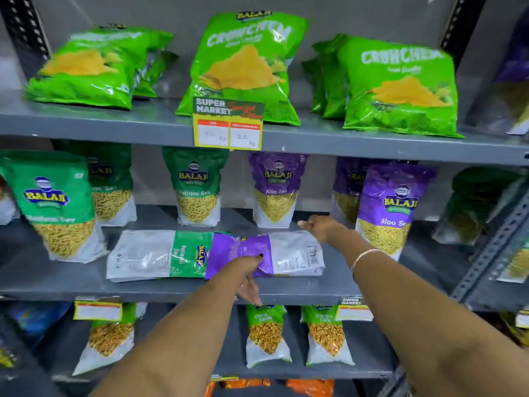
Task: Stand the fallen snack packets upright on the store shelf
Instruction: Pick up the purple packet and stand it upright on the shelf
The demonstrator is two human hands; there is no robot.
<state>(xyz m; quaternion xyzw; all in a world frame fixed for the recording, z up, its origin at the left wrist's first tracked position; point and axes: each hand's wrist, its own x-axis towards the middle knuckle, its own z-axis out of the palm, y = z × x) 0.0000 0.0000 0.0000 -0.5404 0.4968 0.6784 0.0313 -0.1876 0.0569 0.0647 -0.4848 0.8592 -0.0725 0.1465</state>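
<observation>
Reaching — both hands at fallen purple packet (240,253).

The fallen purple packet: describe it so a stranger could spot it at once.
Find the middle shelf. At its front, two packets lie flat; the purple Aloo Sev packet is the right one, overlapping the green Ratlami Sev packet. Unlike the upright purple packets nearby, it lies sideways, under the left hand.

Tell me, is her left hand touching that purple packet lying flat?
Touching. The head view shows the left hand with fingers on the fallen purple packet at its near edge.
</observation>
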